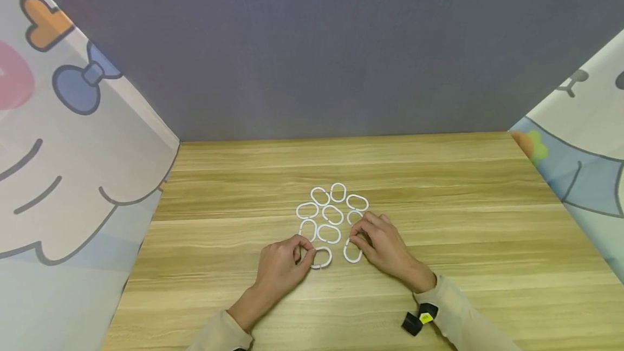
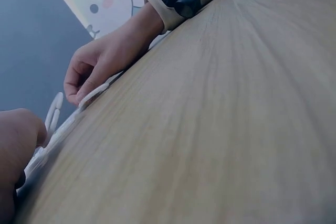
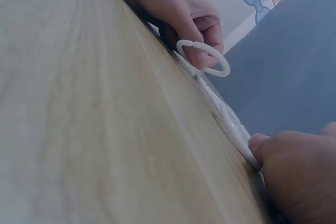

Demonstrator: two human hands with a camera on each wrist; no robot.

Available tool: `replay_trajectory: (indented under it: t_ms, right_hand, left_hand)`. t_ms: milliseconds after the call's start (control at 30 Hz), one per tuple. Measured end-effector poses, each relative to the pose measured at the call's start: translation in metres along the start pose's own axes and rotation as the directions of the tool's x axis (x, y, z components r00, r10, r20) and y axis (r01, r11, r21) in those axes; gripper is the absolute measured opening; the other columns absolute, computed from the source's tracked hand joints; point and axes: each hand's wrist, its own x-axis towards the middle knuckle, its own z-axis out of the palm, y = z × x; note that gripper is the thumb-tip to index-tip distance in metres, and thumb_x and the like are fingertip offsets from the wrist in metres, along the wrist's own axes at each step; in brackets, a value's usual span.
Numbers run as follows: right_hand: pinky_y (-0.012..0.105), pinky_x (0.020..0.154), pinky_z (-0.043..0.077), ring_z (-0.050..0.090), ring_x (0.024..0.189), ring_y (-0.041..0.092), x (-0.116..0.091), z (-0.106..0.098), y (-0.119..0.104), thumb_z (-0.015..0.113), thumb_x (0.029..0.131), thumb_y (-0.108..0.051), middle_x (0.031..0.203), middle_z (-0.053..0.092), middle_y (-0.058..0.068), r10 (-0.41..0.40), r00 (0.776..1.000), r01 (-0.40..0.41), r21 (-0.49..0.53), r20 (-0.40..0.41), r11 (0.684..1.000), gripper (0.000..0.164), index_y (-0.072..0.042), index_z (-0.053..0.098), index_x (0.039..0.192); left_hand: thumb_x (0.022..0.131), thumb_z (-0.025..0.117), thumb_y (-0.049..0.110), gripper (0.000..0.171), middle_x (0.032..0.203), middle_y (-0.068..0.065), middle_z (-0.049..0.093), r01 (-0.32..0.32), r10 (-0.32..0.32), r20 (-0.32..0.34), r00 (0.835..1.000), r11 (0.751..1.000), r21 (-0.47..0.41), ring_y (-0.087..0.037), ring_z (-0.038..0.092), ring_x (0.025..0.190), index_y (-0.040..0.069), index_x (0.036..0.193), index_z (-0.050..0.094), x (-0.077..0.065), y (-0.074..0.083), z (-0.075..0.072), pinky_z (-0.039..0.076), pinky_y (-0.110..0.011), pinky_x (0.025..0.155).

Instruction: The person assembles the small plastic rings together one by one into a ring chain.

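In the head view my left hand (image 1: 285, 264) pinches a white oval shower curtain ring (image 1: 330, 256) between thumb and index finger. This ring stands raised off the wood in the right wrist view (image 3: 227, 66). My right hand (image 1: 382, 242) has its thumb and index fingertips on the upper end of another shower curtain ring (image 1: 345, 253), which lies at the tabletop and seems pinched; the fingers hide part of it. Beyond both hands, several like rings (image 1: 333, 215) lie in a loose cluster, each with a small split. One ring (image 1: 352, 214) is partly covered by the right hand.
The wooden tabletop (image 1: 219, 264) reaches back to a grey panel (image 1: 341, 53). Cartoon-printed panels stand at the left (image 1: 122, 145) and right (image 1: 585, 123). A black device with a yellow mark (image 1: 413, 323) sits on the right sleeve.
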Motion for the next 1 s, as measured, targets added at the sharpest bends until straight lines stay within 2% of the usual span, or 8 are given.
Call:
replay_trajectory:
  t_ms: [333, 500, 633, 767, 900, 967, 1000]
  right_hand:
    - [0.030, 0.073, 0.038, 0.048, 0.079, 0.007, -0.002, 0.000, 0.003, 0.089, 0.092, -0.017, 0.095, 0.062, -0.007, -0.019, 1.000, 0.020, 0.024, -0.022, 1.000, 0.018, -0.017, 0.072, 0.098]
    - [0.029, 0.073, 0.040, 0.050, 0.083, 0.009, -0.004, 0.003, 0.008, 0.075, 0.107, -0.032, 0.100, 0.064, -0.005, -0.038, 0.995, 0.046, 0.087, -0.093, 0.995, 0.017, -0.017, 0.071, 0.102]
    - [0.026, 0.072, 0.042, 0.052, 0.085, 0.009, -0.006, 0.007, 0.012, 0.067, 0.113, -0.034, 0.100, 0.066, -0.004, -0.031, 0.986, 0.056, 0.153, -0.164, 0.987, 0.020, -0.016, 0.069, 0.104]
    - [0.021, 0.068, 0.047, 0.057, 0.080, 0.006, -0.005, 0.004, 0.002, 0.077, 0.106, -0.015, 0.094, 0.068, -0.003, 0.008, 0.983, 0.030, 0.201, -0.181, 0.979, 0.008, -0.012, 0.069, 0.105]
    - [0.016, 0.058, 0.046, 0.057, 0.069, 0.004, -0.004, 0.006, -0.010, 0.085, 0.087, 0.011, 0.083, 0.069, -0.002, 0.027, 0.980, 0.031, 0.289, -0.195, 0.957, 0.029, -0.010, 0.072, 0.102]
    - [0.017, 0.053, 0.044, 0.056, 0.063, 0.006, -0.003, 0.009, -0.016, 0.087, 0.082, 0.016, 0.079, 0.069, 0.000, 0.021, 0.977, 0.056, 0.351, -0.212, 0.935, 0.033, -0.008, 0.073, 0.100]
    - [0.016, 0.051, 0.043, 0.055, 0.061, 0.006, -0.003, 0.011, -0.020, 0.087, 0.083, 0.015, 0.077, 0.069, 0.001, 0.026, 0.976, 0.060, 0.385, -0.215, 0.921, 0.031, -0.007, 0.074, 0.099]
  left_hand:
    - [0.091, 0.089, 0.013, 0.012, 0.062, 0.022, 0.037, 0.067, -0.071, -0.030, 0.997, 0.989, -0.132, 0.010, 0.029, 0.053, 0.015, 0.092, 0.077, 0.001, 0.000, 0.000, 0.029, -0.014, 0.048]
    - [0.091, 0.086, 0.007, 0.013, 0.063, 0.022, 0.036, 0.084, -0.103, -0.075, 0.992, 0.970, -0.229, 0.009, 0.030, 0.055, 0.013, 0.093, 0.076, 0.001, 0.002, -0.001, 0.030, -0.015, 0.049]
    - [0.091, 0.084, 0.002, 0.014, 0.062, 0.023, 0.035, 0.112, -0.151, -0.104, 0.983, 0.944, -0.309, 0.008, 0.030, 0.055, 0.012, 0.095, 0.076, 0.001, 0.003, -0.002, 0.031, -0.016, 0.049]
    - [0.092, 0.083, -0.002, 0.015, 0.063, 0.020, 0.043, 0.129, -0.192, -0.147, 0.970, 0.925, -0.358, 0.006, 0.037, 0.055, 0.011, 0.096, 0.076, 0.001, 0.004, -0.002, 0.035, -0.018, 0.048]
    - [0.092, 0.082, -0.005, 0.017, 0.067, 0.014, 0.060, 0.118, -0.202, -0.188, 0.961, 0.918, -0.380, 0.002, 0.048, 0.056, 0.009, 0.096, 0.075, 0.001, 0.003, -0.003, 0.042, -0.019, 0.047]
    - [0.092, 0.082, -0.007, 0.017, 0.071, 0.010, 0.066, 0.107, -0.197, -0.197, 0.960, 0.913, -0.393, 0.001, 0.052, 0.057, 0.009, 0.097, 0.075, 0.001, 0.003, -0.003, 0.043, -0.019, 0.047]
    - [0.092, 0.082, -0.007, 0.017, 0.071, 0.009, 0.068, 0.105, -0.198, -0.195, 0.961, 0.909, -0.404, 0.000, 0.053, 0.058, 0.008, 0.097, 0.075, 0.001, 0.004, -0.004, 0.044, -0.019, 0.047]
